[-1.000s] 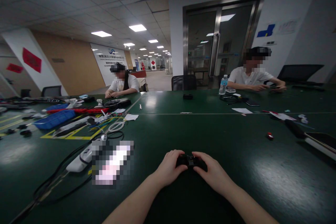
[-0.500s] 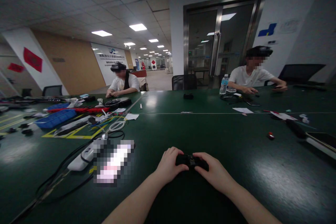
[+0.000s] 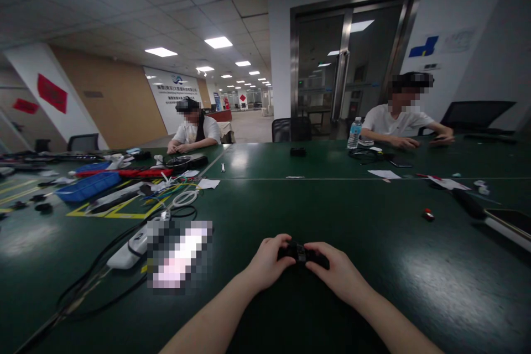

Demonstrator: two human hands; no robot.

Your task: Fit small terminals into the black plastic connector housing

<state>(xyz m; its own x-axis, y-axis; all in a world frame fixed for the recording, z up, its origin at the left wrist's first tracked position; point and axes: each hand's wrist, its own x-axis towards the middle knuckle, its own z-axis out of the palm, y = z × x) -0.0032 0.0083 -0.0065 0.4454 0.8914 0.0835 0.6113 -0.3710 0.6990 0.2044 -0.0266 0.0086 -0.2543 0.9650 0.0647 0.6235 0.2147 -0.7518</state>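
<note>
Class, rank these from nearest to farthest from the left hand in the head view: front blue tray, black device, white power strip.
1. Black device, held in the left hand.
2. White power strip, left of it.
3. Front blue tray, beyond the strip, farther left.

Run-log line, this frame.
left hand: grips black device | right hand: grips its other end | nearby: white power strip, blue bin

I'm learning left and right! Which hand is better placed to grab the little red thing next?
Probably the right hand: it is nearer the small red thing. The left hand is farther away. Both hold the black object, so the right would let go first.
</note>
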